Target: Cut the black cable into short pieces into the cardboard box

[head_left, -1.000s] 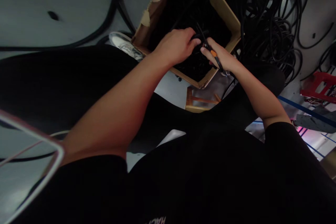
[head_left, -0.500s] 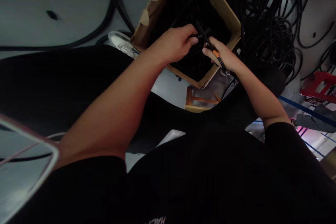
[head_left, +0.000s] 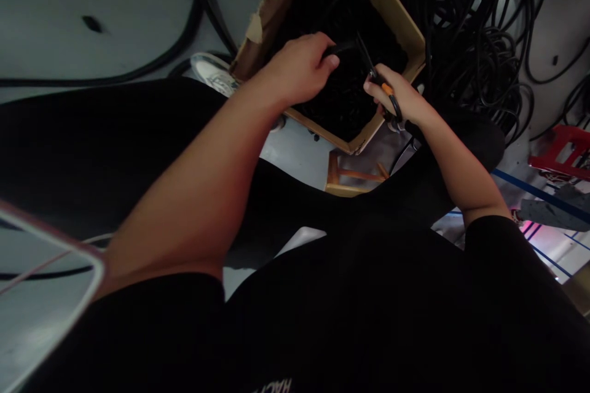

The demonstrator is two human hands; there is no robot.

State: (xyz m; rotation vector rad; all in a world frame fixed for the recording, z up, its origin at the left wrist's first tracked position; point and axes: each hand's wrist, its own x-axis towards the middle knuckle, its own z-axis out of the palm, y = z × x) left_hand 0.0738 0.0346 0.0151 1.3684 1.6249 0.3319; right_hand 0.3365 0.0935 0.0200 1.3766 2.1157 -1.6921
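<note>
My left hand [head_left: 306, 67] is closed on a black cable [head_left: 342, 48], whose end sticks out to the right. Wrapped in my right hand [head_left: 391, 89] is a pair of scissors with black and orange handles [head_left: 388, 89]. The blades point up and to the left, close to the cable's end; whether they touch it I cannot tell. Both hands are over a cardboard box [head_left: 397, 7] with a torn left edge. Dark pieces fill the box, too dim to make out singly.
Coiled black cables [head_left: 488, 55] lie on the floor right of the box. A thick cable [head_left: 157, 67] curves at the left. Below the box is a wooden stool [head_left: 345, 189]. A red plastic item [head_left: 562, 150] stands at the far right, near blue floor lines.
My left hand has moved slightly up and left with the cable. My right hand has shifted a little to the right with the scissors, and the gap between the hands is wider.
</note>
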